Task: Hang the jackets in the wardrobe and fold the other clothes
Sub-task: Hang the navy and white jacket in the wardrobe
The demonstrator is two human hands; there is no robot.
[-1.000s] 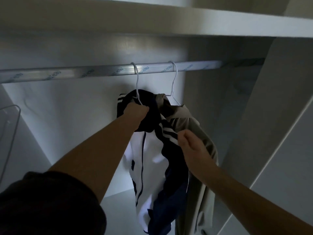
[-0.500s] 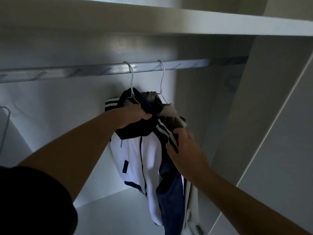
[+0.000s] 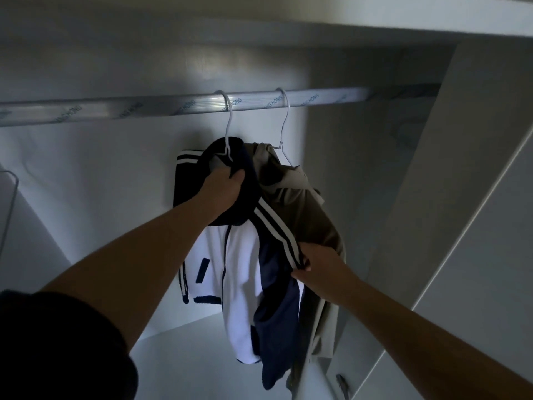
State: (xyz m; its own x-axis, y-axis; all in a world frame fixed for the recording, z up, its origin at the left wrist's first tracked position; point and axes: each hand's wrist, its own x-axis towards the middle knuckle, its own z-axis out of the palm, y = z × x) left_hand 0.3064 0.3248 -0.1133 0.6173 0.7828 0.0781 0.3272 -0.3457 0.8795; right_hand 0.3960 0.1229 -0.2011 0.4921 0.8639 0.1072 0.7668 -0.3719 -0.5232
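White wardrobe [image 3: 86, 197] panels fill my feed, dimly lit. Closest to me, low on the left, is a dark sleeve [image 3: 57, 350]. Further in, my right hand [image 3: 320, 265] pinches the striped arm of the navy-and-white jacket [image 3: 239, 269] between thumb and curled fingers. Beyond that, my left hand [image 3: 222, 186] grips the jacket's dark collar, fingers wrapped inside it and thumb pressed on the outside. The jacket hangs from a wire hanger [image 3: 229, 125]. Touching it on the right is a tan jacket [image 3: 302, 209] on a second hanger [image 3: 284, 122]. Both hooks sit over the metal rail [image 3: 115, 111], close together. At the far left edge I can see part of a third hanger [image 3: 11, 203], bare. Above the rail runs a white shelf [image 3: 259, 13].
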